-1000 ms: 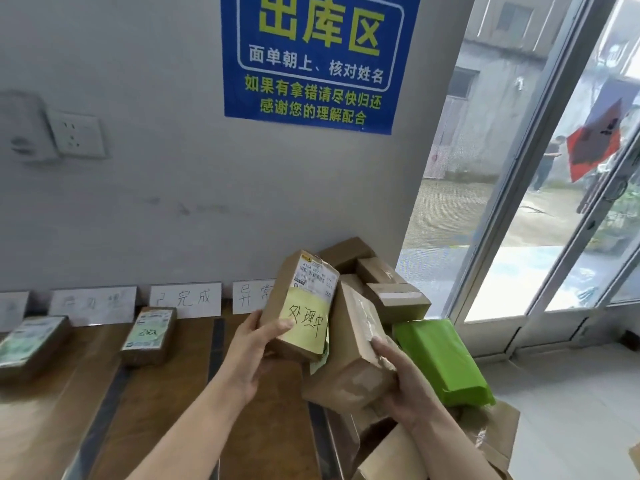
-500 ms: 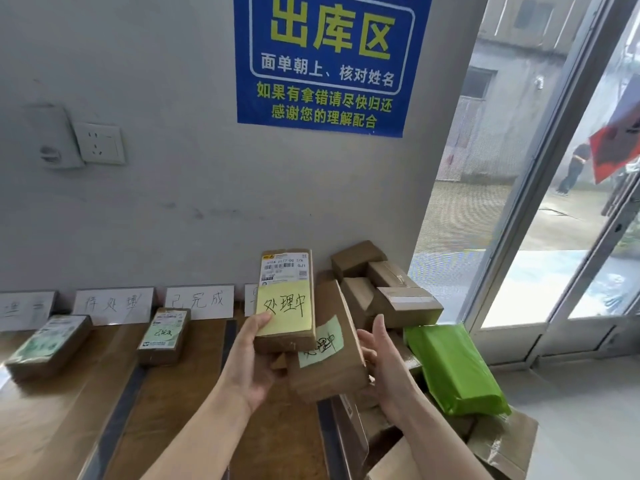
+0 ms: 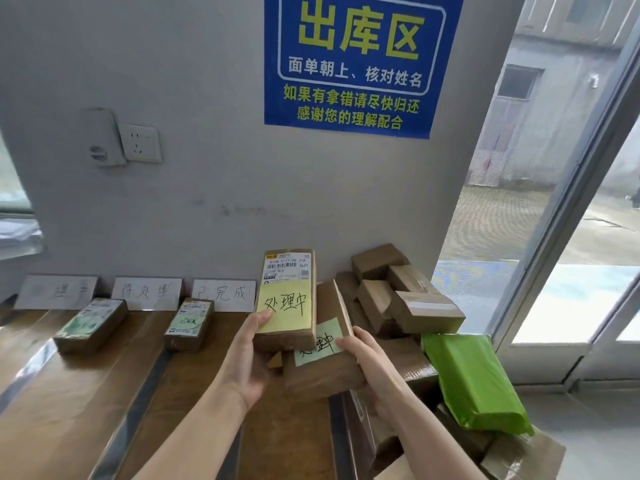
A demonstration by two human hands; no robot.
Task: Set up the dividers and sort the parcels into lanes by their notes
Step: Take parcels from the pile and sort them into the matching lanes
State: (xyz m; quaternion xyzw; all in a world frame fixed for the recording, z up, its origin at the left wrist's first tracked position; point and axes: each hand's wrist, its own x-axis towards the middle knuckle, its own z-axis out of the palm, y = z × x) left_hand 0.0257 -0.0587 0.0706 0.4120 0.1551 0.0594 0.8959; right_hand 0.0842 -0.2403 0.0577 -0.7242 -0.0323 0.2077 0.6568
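Above a wooden tabletop (image 3: 69,417) split by dark divider strips (image 3: 140,393), the left hand (image 3: 247,362) grips a brown parcel (image 3: 290,268) bearing a yellow note (image 3: 285,308), with the thumb on the note. The right hand (image 3: 375,370) grips a second brown parcel (image 3: 325,375) with a green note (image 3: 320,341), partly tucked under the first. A green-labelled parcel (image 3: 90,323) and a smaller parcel (image 3: 188,323) lie in separate lanes to the left. A heap of boxes (image 3: 412,303) sits to the right.

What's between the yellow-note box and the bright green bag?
In the head view: a brown parcel with a green note, held by the right hand, and a pile of plain brown boxes behind it.
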